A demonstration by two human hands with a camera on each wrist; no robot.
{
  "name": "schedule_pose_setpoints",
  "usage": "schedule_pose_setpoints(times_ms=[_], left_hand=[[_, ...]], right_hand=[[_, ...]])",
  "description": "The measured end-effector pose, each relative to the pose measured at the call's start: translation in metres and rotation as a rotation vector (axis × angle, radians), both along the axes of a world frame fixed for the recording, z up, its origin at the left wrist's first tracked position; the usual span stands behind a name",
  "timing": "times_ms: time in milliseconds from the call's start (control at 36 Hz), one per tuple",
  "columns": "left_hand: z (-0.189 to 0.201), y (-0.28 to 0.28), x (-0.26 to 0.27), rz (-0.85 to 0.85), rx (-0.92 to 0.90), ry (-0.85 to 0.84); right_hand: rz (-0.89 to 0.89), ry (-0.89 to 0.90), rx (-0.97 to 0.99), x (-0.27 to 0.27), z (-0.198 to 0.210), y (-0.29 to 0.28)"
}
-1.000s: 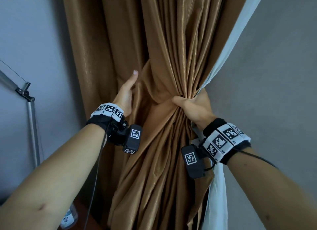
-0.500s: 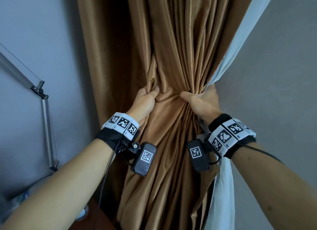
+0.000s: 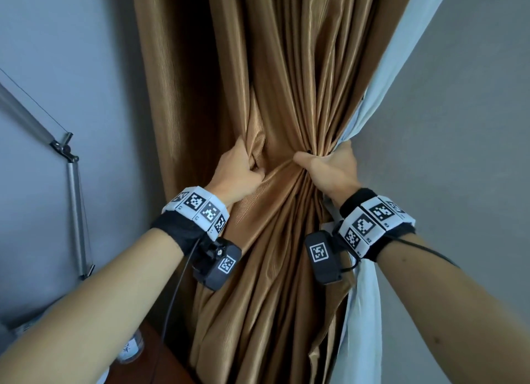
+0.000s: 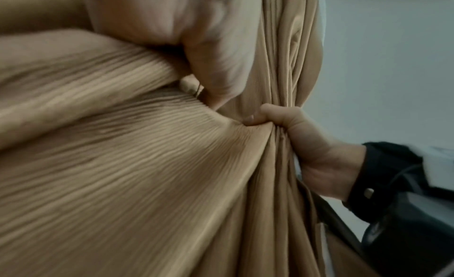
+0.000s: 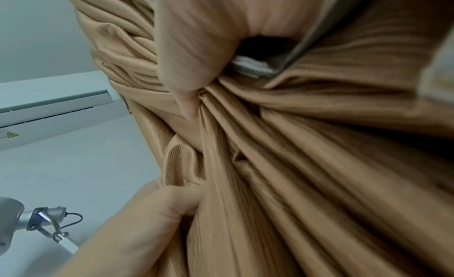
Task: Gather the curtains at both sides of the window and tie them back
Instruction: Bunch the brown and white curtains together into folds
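Note:
A golden-brown ribbed curtain hangs in front of me, with a pale lining along its right edge. My right hand grips the curtain bunched into a tight waist, thumb across the front. My left hand grips a loose fold just left of that bunch, fingers buried in the cloth. The left wrist view shows the right hand clamped on the gathered pleats. In the right wrist view the right thumb presses the folds and the left hand holds the fabric below.
A grey wall stands on the right and another on the left. A metal lamp arm with a joint leans at the left. A dark wooden surface with a plastic bottle lies bottom left. An air conditioner hangs on the wall.
My left hand went from lying flat on the curtain's left part to gripping a fold, and moved right toward the right hand. The right hand kept its hold on the bunch.

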State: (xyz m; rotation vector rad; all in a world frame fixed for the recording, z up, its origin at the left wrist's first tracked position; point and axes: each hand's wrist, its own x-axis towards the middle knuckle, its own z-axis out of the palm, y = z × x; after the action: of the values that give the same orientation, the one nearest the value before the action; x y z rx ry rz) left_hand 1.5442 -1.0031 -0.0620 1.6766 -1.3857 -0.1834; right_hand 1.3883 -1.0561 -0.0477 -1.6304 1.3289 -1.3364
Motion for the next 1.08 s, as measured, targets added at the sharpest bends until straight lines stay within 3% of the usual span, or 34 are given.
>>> schedule_pose_setpoints(times_ms=[194,278,333,444,583,667,778,889,1000,1083], left_hand=[[0.006,0.007,-0.013,0.279,-0.006,-0.302],[0.004,0.005,-0.023,0.29,-0.016,-0.355],[0.003,0.003,-0.028,0.191,0.015,-0.328],[0.006,-0.001,-0.035,-0.061,0.143,-0.034],[0.004,0.002,-0.034,-0.29,0.04,0.654],[0.0,0.005,-0.032,-0.366,0.045,0.85],[-0.004,0.005,-0.041,-0.33,0.142,0.718],[-0.01,0.008,-0.049,-0.296,0.29,0.406],[-0.009,0.008,-0.061,-0.22,0.286,0.055],[-0.01,0.004,-0.063,-0.21,0.321,-0.087]], right_hand=[[-0.014,0.031,-0.001,0.003,0.001,0.003],[-0.021,0.038,-0.003,0.002,0.001,0.004],[-0.023,0.033,-0.003,0.001,0.001,0.004],[0.003,0.009,0.005,-0.001,0.002,0.005],[0.114,-0.044,0.036,-0.004,0.004,0.009],[0.158,-0.052,0.041,-0.007,0.002,0.005],[0.195,-0.044,0.036,-0.011,0.005,0.004],[0.266,-0.063,0.063,-0.012,0.005,0.007],[0.308,-0.02,0.07,-0.009,0.008,0.011],[0.265,0.027,0.055,-0.007,0.008,0.012]])
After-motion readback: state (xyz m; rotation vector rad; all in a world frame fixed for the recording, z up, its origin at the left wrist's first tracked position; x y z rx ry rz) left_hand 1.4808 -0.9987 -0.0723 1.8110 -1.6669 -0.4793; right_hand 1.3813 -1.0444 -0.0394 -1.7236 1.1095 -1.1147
